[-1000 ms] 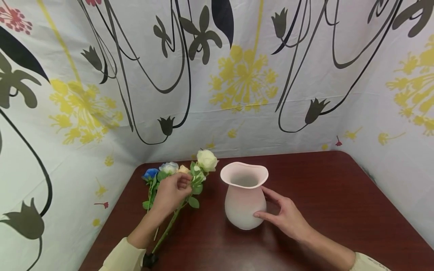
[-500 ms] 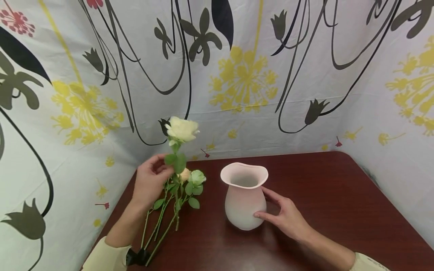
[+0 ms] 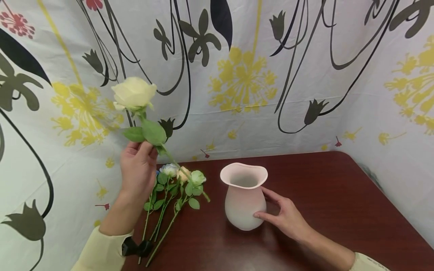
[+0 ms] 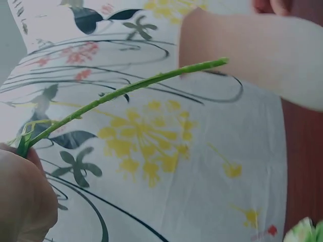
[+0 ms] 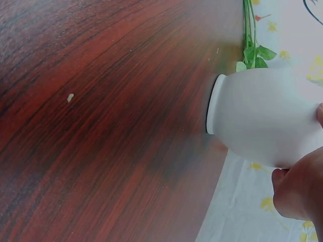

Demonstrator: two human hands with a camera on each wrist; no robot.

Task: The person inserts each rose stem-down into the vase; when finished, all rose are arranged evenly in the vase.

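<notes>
My left hand pinches the stem of a white rose just below its leaves, raised above the table's left side. The stem slants down to the right, its cut end free. My right hand holds the right side of a pink-and-white vase, thumb in front and fingers behind near the neck. Upright on the table, the vase has a wavy, flared rim. In the right wrist view the vase appears sideways, with the thumb side of the right hand against it.
Left of the vase lie several more flowers, among them a pale green rose, a peach rose and a bluish-white one. They rest on a dark red wooden table. A flower-patterned cloth hangs behind and at both sides.
My left hand has picked the white rose out of the lying bunch and moved it up and to the left. The right hand and vase have stayed in place.
</notes>
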